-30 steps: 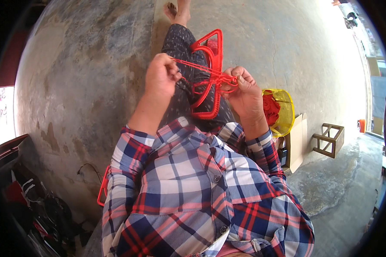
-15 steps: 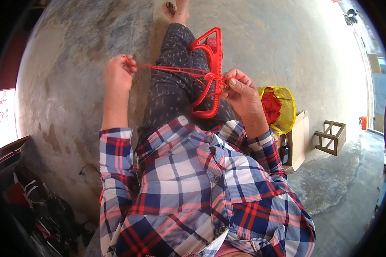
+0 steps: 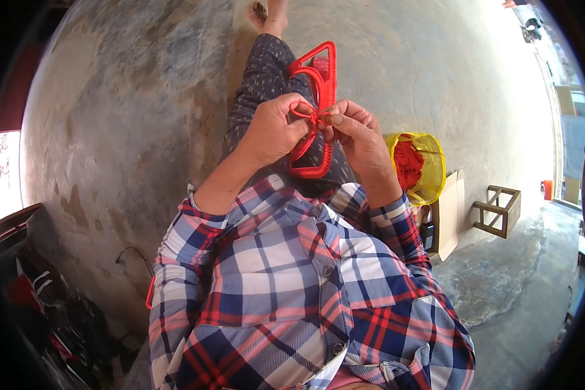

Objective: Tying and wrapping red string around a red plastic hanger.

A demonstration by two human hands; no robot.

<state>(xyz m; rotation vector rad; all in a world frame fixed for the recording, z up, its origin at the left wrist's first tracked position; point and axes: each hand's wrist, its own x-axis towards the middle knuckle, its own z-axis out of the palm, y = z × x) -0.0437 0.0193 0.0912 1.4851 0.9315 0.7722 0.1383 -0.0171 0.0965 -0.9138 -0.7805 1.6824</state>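
A red frame (image 3: 332, 75) with a curved inner bar lies across my dark patterned trouser legs. At its middle, red cord (image 3: 314, 118) is gathered in a knot with small loops. My left hand (image 3: 274, 132) is closed, its thumb and fingers pinching the cord just left of the knot. My right hand (image 3: 364, 140) pinches the cord close against the frame's right side, fingers bent. The two hands nearly meet, and they hide part of the knot and of the frame's middle. Something pinkish red (image 3: 320, 65) shows through the frame's upper opening.
To my right stands a yellow mesh basket (image 3: 444, 162) holding red material (image 3: 407, 164). Beside it are an open cardboard box (image 3: 450, 218) and a small wooden stool frame (image 3: 498, 211). A dark heap of mixed things (image 3: 78, 318) lies at the lower left on the concrete floor (image 3: 143, 117).
My left hand has come in from the far left, where it held the cord stretched out, to the knot. My right hand has shifted slightly up and left. The frame has stayed put.
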